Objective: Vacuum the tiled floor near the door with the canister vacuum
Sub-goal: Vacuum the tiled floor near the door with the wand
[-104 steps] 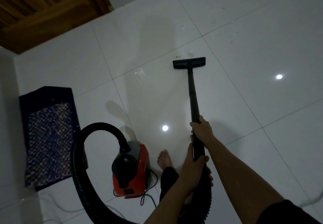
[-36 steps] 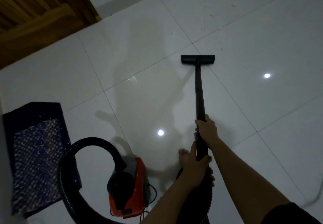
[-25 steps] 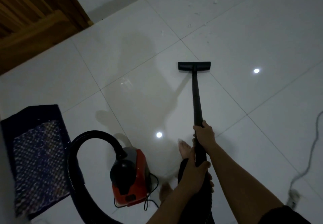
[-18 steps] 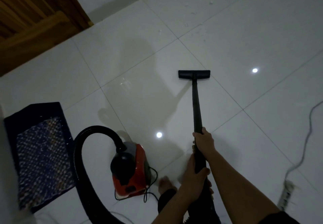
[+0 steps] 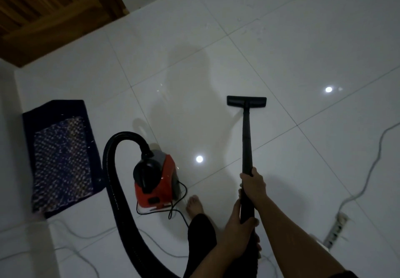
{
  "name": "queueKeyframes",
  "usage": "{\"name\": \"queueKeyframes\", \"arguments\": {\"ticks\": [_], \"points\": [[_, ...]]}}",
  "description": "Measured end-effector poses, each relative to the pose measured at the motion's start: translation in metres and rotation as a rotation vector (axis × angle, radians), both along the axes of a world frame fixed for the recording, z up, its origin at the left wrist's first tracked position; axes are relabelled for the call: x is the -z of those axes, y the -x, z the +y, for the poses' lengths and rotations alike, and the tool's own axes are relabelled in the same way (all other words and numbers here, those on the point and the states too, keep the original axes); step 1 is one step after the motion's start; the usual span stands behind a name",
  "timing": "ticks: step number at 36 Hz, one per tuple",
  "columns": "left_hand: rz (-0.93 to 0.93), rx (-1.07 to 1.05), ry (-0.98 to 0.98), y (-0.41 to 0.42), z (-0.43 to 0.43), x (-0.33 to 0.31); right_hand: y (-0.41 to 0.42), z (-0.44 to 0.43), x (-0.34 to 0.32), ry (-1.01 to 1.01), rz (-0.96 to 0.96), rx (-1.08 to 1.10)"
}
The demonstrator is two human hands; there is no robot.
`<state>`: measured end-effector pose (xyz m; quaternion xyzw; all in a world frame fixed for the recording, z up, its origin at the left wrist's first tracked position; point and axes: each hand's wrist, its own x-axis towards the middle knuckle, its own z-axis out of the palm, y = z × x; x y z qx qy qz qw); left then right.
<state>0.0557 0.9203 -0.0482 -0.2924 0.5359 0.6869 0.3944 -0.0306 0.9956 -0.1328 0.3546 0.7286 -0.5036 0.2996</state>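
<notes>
While left hand (image 5: 238, 232) and right hand (image 5: 254, 185) clasp wand (image 5: 246, 139), floor nozzle (image 5: 246, 101) drawn back, farther from grout crossing (image 5: 227, 37) than before.

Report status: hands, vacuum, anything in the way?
Both gripping wand: right hand high, left hand below. Floor head flat on tile. White cable, power strip on floor at right.

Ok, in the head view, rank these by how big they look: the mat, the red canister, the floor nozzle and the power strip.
1. mat
2. red canister
3. floor nozzle and power strip: they look about alike. The nozzle lies farther from the camera and the strip is blurred, so I leave them unranked.
</notes>
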Motion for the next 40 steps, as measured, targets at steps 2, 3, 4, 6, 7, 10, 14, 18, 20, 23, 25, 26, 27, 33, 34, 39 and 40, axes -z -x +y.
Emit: {"name": "queueKeyframes", "arguments": {"ticks": [2,3,4,6,7,10,14,18,20,23,25,26,27,33,34,39,40], "points": [[-0.014,-0.018,-0.008,-0.003,0.005,0.001,-0.003,0.004,0.003,0.014,-0.007,-0.001],[-0.021,-0.023,-0.018,-0.002,0.007,0.0,-0.003,0.006,0.004,0.022,-0.009,0.0],[-0.03,-0.027,-0.026,-0.002,0.009,0.0,-0.002,0.008,0.005,0.03,-0.008,-0.003],[-0.02,-0.019,-0.026,0.001,0.011,0.0,0.003,0.01,0.007,0.036,-0.012,-0.018],[-0.021,-0.015,-0.029,0.003,0.012,0.0,0.006,0.012,0.008,0.035,-0.015,-0.027],[-0.031,-0.018,-0.019,0.013,0.014,0.004,0.019,0.013,0.01,0.035,-0.014,-0.049],[-0.018,-0.04,-0.024,0.032,0.012,0.008,0.043,0.009,0.014,0.038,-0.025,-0.07],[-0.027,-0.056,-0.039,0.061,0.007,0.014,0.073,0.001,0.019,0.046,-0.045,-0.055],[-0.027,-0.071,-0.026,0.082,0.001,0.016,0.092,-0.005,0.022,0.056,-0.046,-0.032],[-0.045,-0.055,-0.012,0.109,-0.01,0.024,0.124,-0.017,0.026,0.065,-0.047,-0.015],[-0.029,-0.037,0.014,0.133,-0.021,0.018,0.146,-0.025,0.029,0.069,-0.047,-0.016],[-0.007,-0.039,0.009,0.146,-0.027,0.013,0.157,-0.029,0.031,0.074,-0.049,-0.017],[0.008,-0.027,0.011,0.157,-0.033,0.006,0.167,-0.033,0.032,0.084,-0.053,-0.014],[-0.002,-0.042,0.028,0.204,-0.044,0.022,0.221,-0.051,0.037,0.129,-0.059,-0.026],[0.017,-0.03,0.048,0.21,-0.046,0.027,0.229,-0.053,0.038,0.131,-0.059,-0.035],[0.045,-0.098,-0.003,0.247,-0.047,0.034,0.271,-0.061,0.04,0.116,-0.044,-0.099],[0.022,-0.123,-0.012,0.255,-0.047,0.038,0.28,-0.062,0.04,0.112,-0.04,-0.114]]}}
